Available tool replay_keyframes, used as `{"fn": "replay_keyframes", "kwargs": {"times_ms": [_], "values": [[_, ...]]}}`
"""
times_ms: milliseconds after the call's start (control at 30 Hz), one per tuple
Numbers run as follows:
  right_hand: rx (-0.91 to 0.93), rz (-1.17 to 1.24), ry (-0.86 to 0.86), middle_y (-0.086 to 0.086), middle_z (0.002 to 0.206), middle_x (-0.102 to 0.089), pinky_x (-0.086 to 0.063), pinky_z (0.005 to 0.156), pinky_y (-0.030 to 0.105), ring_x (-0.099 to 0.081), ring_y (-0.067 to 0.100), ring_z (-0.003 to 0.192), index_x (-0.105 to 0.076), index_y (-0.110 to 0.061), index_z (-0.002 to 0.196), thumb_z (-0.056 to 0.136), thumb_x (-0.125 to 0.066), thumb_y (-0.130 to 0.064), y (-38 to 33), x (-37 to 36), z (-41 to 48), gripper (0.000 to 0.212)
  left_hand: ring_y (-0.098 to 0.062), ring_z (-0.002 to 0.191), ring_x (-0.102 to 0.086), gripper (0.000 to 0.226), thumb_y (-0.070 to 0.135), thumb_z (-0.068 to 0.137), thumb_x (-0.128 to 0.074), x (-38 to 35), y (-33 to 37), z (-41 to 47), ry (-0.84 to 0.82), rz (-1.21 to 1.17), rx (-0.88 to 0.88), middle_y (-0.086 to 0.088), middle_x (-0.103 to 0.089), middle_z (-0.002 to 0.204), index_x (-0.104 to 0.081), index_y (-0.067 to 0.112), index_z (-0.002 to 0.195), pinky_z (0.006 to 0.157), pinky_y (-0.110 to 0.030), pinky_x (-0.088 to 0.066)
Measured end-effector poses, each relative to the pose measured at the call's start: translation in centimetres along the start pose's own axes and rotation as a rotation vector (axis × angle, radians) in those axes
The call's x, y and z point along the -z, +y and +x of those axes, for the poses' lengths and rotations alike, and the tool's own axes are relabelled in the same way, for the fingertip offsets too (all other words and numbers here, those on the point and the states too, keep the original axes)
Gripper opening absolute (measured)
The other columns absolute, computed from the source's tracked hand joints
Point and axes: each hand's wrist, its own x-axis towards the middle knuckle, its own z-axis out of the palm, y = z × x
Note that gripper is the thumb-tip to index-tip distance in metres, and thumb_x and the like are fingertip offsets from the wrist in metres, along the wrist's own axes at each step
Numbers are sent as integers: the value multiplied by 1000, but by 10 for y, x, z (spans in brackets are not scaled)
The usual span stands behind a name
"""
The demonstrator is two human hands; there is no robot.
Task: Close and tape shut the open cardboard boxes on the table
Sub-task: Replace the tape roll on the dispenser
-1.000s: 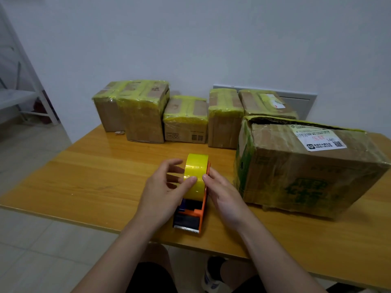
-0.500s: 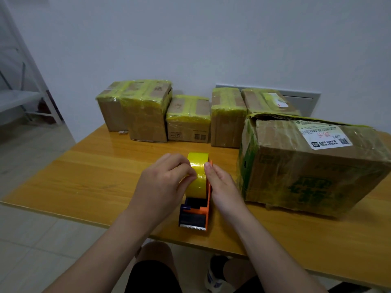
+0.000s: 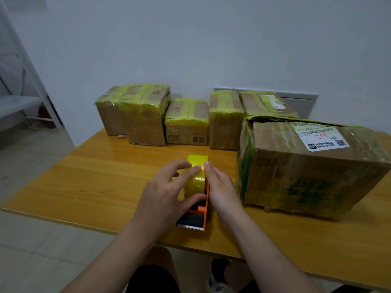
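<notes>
Ok, status: glossy yellow tape roll (image 3: pixel 195 178) sits in an orange plastic dispenser (image 3: pixel 197 214) with a serrated metal blade at the near end, standing on the varnished wood-grain table (image 3: pixel 95 182), near its front edge.

Left hand (image 3: pixel 163 195) grips the roll, fingers curled over the top and thumb tucked under its near face. Right hand (image 3: pixel 222 191) lies flat along the dispenser's right side plate, fingers straight, one fingertip touching the top of the roll; its thumb is hidden.

Large box (image 3: pixel 306 172) is just right of the right hand: worn brown corrugated cardboard with crumpled corners, green print, shiny film over it and a white shipping label (image 3: pixel 321 138) on top. There's a dark gap along the far top-left edge, so the flap isn't flush there.

Five small boxes (image 3: pixel 146 117) stand in the back row against the white wall, plain cardboard, tops wrapped in wrinkled yellow tape, packed side by side. A grey wall panel (image 3: pixel 296 98) is behind the right ones.

Between hands and back row it's bare tabletop. A white metal rack (image 3: pixel 21 102) stands far left, on a tiled floor.
</notes>
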Motion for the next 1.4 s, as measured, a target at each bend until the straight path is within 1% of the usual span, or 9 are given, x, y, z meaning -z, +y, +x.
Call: {"fn": "replay_keyframes", "kwargs": {"times_ms": [167,367,467,567,700,800,1033,1233,1400], "values": [[-23,32,-45,-13,106,-76,-56,80,15,-70,-1,102,-70,-35,115,103,-41,-55,4,6,0,37,-20,103,-66,51,52,78,-78,-2,11,7,14,35,52,-6,-67,122,-76,21,118,78,-29,-58],[-92,20,-7,-3,115,-73,-53,103,38,-68,11,111,-66,-27,130,101,-30,-69,8,6,8,62,-21,109,-65,45,57,83,-74,4,11,26,-3,140,74,-1,-69,119,-76,29,118,77,-33,-55],[-136,135,-47,4,126,-71,-45,113,40,-64,13,122,-62,-22,135,106,-34,-55,14,9,8,52,-17,106,-64,43,58,86,-70,9,11,39,-50,156,69,2,-69,115,-75,32,120,75,-27,-50],[-85,132,-117,-13,114,-69,-47,98,20,-63,-2,109,-61,-40,113,109,-32,-36,10,13,4,30,-13,104,-62,40,61,90,-65,12,13,53,-73,117,106,7,-66,113,-74,34,120,75,-29,-54],[4,-5,-184,3,104,-66,-50,93,40,-63,21,106,-65,-43,112,84,-54,-35,7,15,4,31,-14,109,-60,35,59,94,-62,12,14,67,-83,129,98,9,-66,114,-73,36,118,78,-34,-54],[44,-68,-235,-4,116,-74,-54,99,45,-70,16,111,-54,-35,135,92,-72,-34,6,11,2,47,-16,108,-60,22,46,98,-63,19,8,70,-119,95,-45,7,-70,108,-77,30,106,80,-38,-54],[117,-158,-248,-8,115,-73,-51,96,23,-66,2,113,-45,-30,147,103,-59,-32,-1,7,1,46,-12,93,-72,18,36,98,-66,33,1,68,-228,107,-165,11,-77,104,-77,30,111,76,-38,-59],[109,-208,-229,-7,118,-71,-57,97,43,-68,9,108,-49,-38,135,87,-81,-32,5,8,5,58,-16,101,-66,14,39,101,-60,38,12,84,-273,219,-183,14,-69,116,-72,35,104,74,-38,-55],[106,-204,-235,-8,118,-70,-59,94,39,-68,6,106,-50,-34,134,87,-82,-29,4,8,9,56,-15,103,-55,14,35,103,-57,31,10,90,-290,248,-292,8,-59,115,-66,26,108,75,-31,-53]]}}
